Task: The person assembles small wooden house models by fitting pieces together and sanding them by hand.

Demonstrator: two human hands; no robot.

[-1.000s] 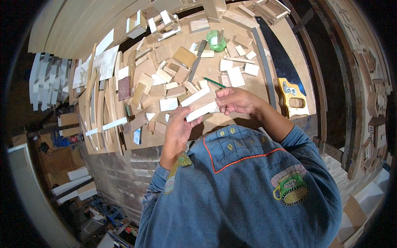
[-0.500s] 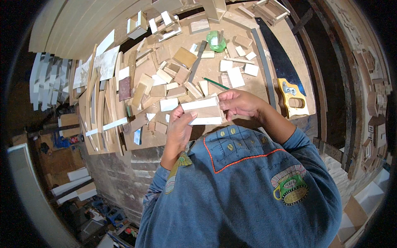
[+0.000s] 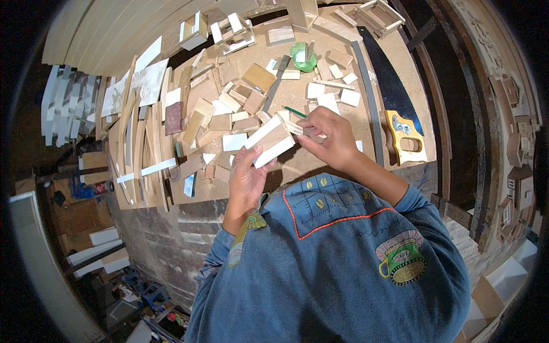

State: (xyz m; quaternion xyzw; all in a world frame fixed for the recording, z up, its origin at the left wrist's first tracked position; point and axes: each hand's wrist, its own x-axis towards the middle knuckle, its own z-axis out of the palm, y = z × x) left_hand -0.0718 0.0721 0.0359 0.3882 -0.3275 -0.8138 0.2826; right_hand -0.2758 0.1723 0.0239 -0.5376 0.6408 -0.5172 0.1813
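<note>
Left hand (image 3: 247,177) grip closed on wooden block (image 3: 270,140), held tilted above table (image 3: 377,68). Right hand (image 3: 329,137) grip pinching block's upper end, beside green pencil (image 3: 295,111).

No screens or signs show. Near the workbench's far edge, about midway along it, lies a crumpled green translucent plastic wrapper (image 3: 303,56) among the wood offcuts. Close to the workbench's right edge, the yellow saw handle (image 3: 404,138) carries a small pale grey-blue label patch (image 3: 400,127) on its upper part; its print is too small to tell. Beyond the workbench's left edge, down on the floor, stand brown cardboard boxes (image 3: 94,161), one with flaps open, and just beside them a small blue and red package (image 3: 87,189). Further blue packages (image 3: 150,295) lie on the floor below the workbench's near left corner.
</note>
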